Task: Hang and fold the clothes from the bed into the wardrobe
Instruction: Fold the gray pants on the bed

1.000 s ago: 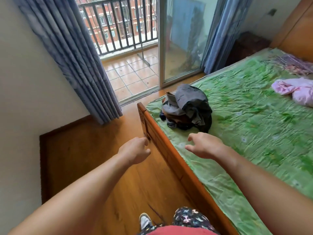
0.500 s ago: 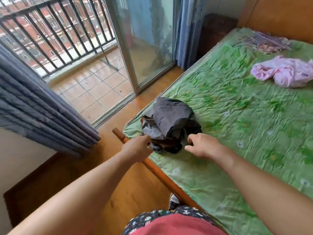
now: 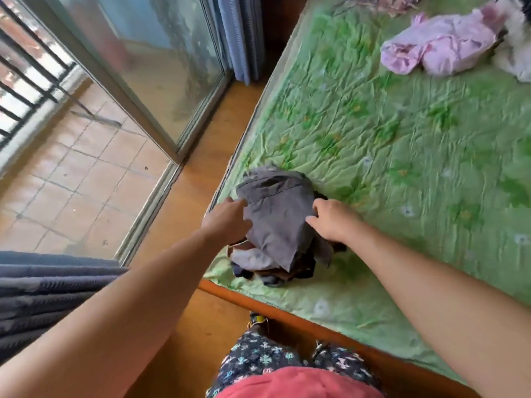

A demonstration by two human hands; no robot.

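A crumpled pile of clothes (image 3: 277,222), with a grey garment on top and brown, white and dark pieces under it, lies at the near left corner of the bed (image 3: 402,145). My left hand (image 3: 227,219) touches the pile's left side with its fingers laid against the grey cloth. On the pile's right side, my right hand (image 3: 333,222) has its thumb and curled fingers pinching the grey cloth. A pink garment (image 3: 439,50) lies crumpled at the far right of the bed.
The bed has a green flowered cover and a wooden footboard (image 3: 287,308) against my legs. A narrow strip of wooden floor (image 3: 201,173) separates it from the sliding glass balcony door (image 3: 149,70). Blue curtains (image 3: 43,291) hang at left. Something white and fluffy (image 3: 517,56) sits at the far right.
I have stepped closer and lean over the bed corner. Both hands moved forward from short of the pile onto its two sides.
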